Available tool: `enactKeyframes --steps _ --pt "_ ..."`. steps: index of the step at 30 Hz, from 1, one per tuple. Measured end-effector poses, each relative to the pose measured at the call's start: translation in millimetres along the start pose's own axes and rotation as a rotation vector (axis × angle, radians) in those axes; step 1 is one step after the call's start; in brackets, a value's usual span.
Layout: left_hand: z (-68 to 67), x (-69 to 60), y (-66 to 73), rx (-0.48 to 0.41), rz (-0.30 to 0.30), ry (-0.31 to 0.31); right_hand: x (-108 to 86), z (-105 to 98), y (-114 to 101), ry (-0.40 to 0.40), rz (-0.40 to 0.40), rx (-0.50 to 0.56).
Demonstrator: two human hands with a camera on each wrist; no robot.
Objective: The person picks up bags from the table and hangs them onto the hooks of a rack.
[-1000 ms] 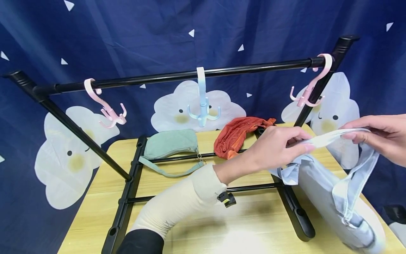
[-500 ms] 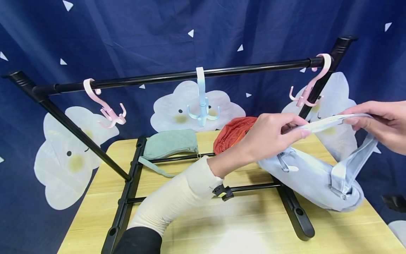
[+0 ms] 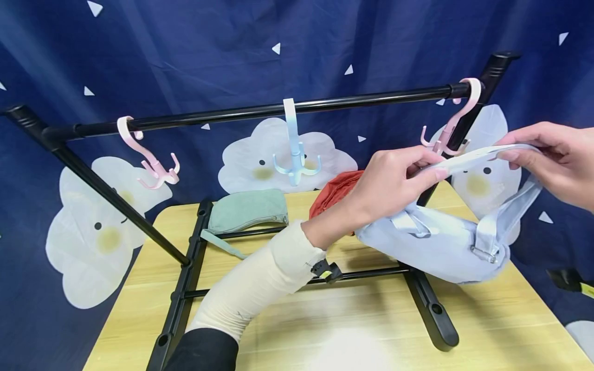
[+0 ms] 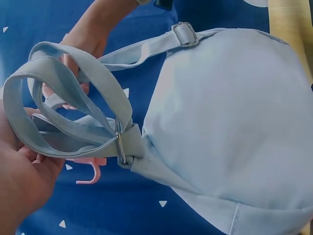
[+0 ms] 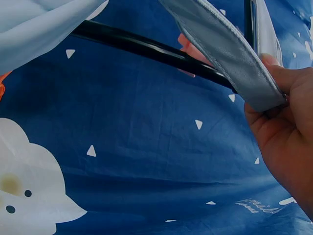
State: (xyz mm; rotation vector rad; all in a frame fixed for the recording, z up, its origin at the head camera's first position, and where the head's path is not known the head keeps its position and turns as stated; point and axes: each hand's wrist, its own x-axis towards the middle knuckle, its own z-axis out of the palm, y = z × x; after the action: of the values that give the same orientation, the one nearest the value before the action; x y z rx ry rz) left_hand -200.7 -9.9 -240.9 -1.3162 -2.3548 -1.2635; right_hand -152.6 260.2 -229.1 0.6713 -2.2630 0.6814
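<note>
My left hand (image 3: pixel 394 178) and my right hand (image 3: pixel 552 159) each pinch the pale blue strap (image 3: pixel 478 157) of a light blue bag (image 3: pixel 431 245), pulling it into a band between them. Below the hands the bag hangs over the table's right side, tilted, with a metal buckle near its right end. Looped straps (image 4: pixel 73 98) and the round bag body (image 4: pixel 230 127) fill much of the left wrist view. The strap (image 5: pixel 230 54) runs into my right hand (image 5: pixel 288 117) in the right wrist view. Just behind the left fingertips is a pink hook (image 3: pixel 447 131), partly covered.
A black rack bar (image 3: pixel 223 114) carries another pink hook (image 3: pixel 155 165) at left and a blue hook (image 3: pixel 295 149) mid-bar. On the table (image 3: pixel 278 330) lie a green pouch (image 3: pixel 250 211) and a red bag (image 3: pixel 331 196), partly behind my left arm.
Both hands have risen and shifted slightly left, still pinching the strap. The bag has come up and left, swinging from a steep slant to a flatter one.
</note>
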Motion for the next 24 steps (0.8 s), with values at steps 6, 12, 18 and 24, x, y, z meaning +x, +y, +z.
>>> enactKeyframes --steps 6,12,18,24 --pt "-5.2 7.1 -2.1 0.010 0.008 0.029 9.5 3 1 0.066 0.009 0.024" --pt "-11.0 14.4 -4.5 0.018 0.008 0.041 17.8 6 6 0.101 -0.084 -0.044" --pt "-14.3 19.2 -8.2 0.020 0.008 0.041 24.5 8 13 0.143 -0.180 -0.056" --pt "-15.3 24.0 -11.1 0.022 -0.002 0.051 27.5 11 15 0.175 -0.151 -0.040"
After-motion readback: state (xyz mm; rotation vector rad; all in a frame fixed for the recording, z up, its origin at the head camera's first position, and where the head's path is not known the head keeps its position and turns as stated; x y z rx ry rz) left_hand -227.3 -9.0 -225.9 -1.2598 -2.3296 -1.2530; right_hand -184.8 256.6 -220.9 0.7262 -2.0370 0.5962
